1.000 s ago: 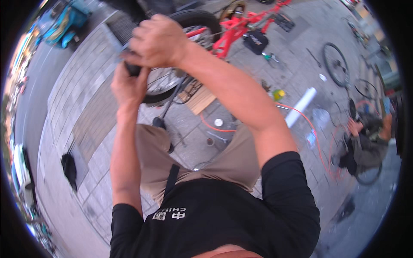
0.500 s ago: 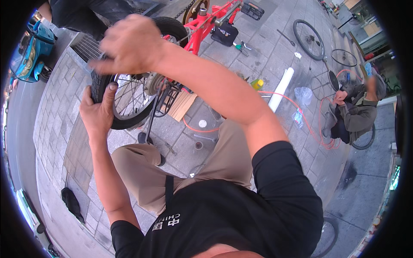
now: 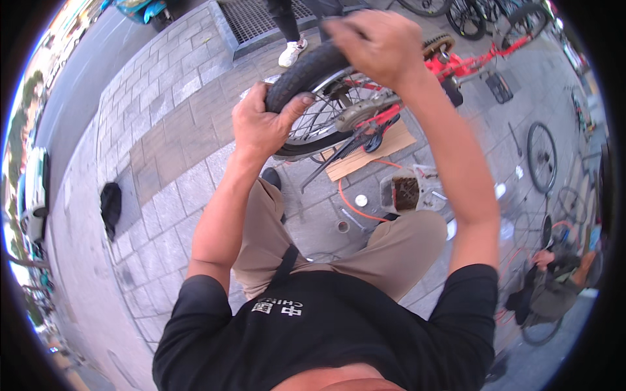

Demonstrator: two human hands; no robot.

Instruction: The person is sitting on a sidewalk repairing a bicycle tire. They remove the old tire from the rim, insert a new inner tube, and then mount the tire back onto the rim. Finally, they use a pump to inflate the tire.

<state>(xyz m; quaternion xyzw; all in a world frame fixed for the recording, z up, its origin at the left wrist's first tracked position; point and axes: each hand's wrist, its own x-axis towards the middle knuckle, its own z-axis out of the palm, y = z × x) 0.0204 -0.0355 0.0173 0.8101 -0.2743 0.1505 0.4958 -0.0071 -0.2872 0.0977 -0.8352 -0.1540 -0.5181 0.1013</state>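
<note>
Tire (image 3: pixel 301 77): black, treaded and tilted, in front of you beyond your knees, around a spoked rim (image 3: pixel 318 85).
Left hand (image 3: pixel 262 125): your grip pinches the tire's left side, thumb over the face toward you, fingers behind the tread.
Right hand (image 3: pixel 383 49): bent over the tire's upper right part and blurred; I cannot tell whether this grip is spread or pressed together.
Hub (image 3: pixel 358 116): inside the tire's ring, right of your left thumb.
Frame (image 3: pixel 460 67): red, running away to the right of the tire.
Board (image 3: pixel 378 151): wooden, flat on the paving (image 3: pixel 169 189), just right of the tire's near edge.
Hose (image 3: pixel 352 205): orange, curving on the ground nearer you than the tire.
Disc (image 3: pixel 361 201): small and white, on your side of the tire, beside the hose.
Tub (image 3: pixel 404 193): nearer you and right of the tire, with brown contents.
Cloth (image 3: pixel 111 210): black, crumpled, well left of the tire.
Shoe (image 3: pixel 291 54): white, on a bystander's foot just beyond the tire.
Grate (image 3: pixel 251 19): farther beyond the tire.
Spare wheel (image 3: pixel 542 158): well right of the tire.
Co-worker (image 3: pixel 554 283): far right of the tire, bent low.
</note>
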